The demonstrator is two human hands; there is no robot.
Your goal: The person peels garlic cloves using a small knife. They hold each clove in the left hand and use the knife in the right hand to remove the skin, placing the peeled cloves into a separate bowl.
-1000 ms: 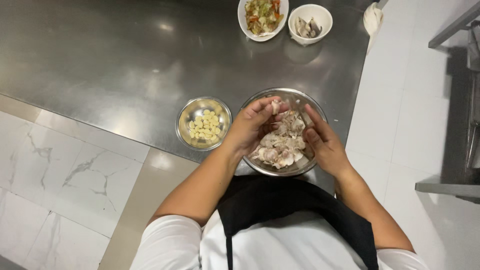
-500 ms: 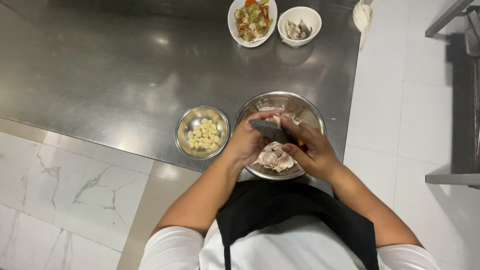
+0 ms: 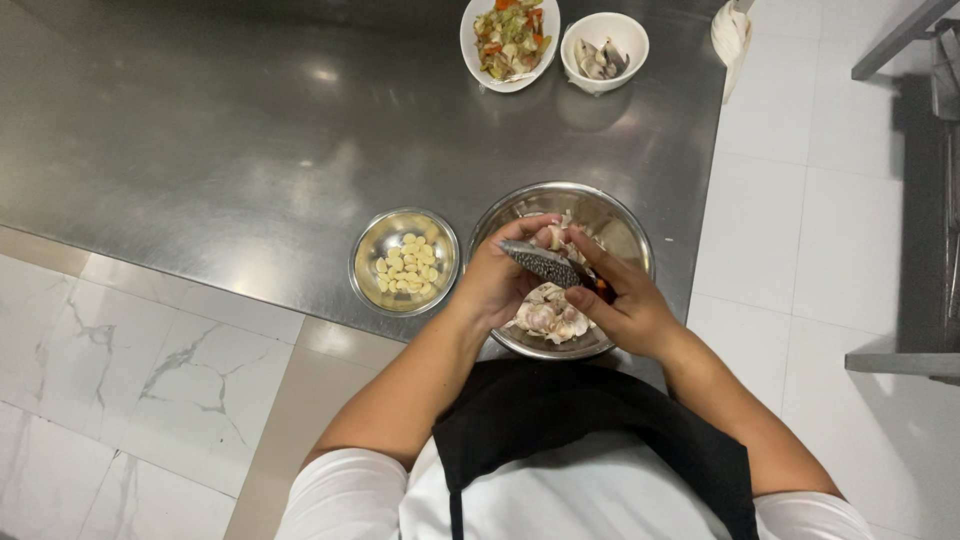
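Both hands met over a steel bowl (image 3: 628,232) of unpeeled garlic (image 3: 545,315) at the near edge of a steel counter (image 3: 200,130). The right hand (image 3: 625,305) grasped a knife (image 3: 545,265); its textured blade ran out to the left from the fingers, and a bit of orange at the handle showed just beside the thumb. The left hand (image 3: 497,280) was curled, its fingertips at a garlic clove (image 3: 553,237) just beyond the blade, and the blade lay across the gap between the two hands; how firmly the clove was pinched could not be told. The rest of the garlic lay in the bowl directly beneath both hands, partly hidden by them. To the left of the left hand, close by but not touching the big bowl, stood a small steel bowl (image 3: 372,250) holding peeled cloves (image 3: 407,270), pale yellow. Far beyond the hands, at the back of the counter, sat a white plate (image 3: 468,50) of mixed chopped vegetables and, just beside it to the right, a white bowl (image 3: 628,30) with greyish pieces in it. A white cloth (image 3: 732,35) lay at the counter's far corner, beyond and to the right of the right hand. A black apron (image 3: 590,430) over a white shirt showed below the forearms.
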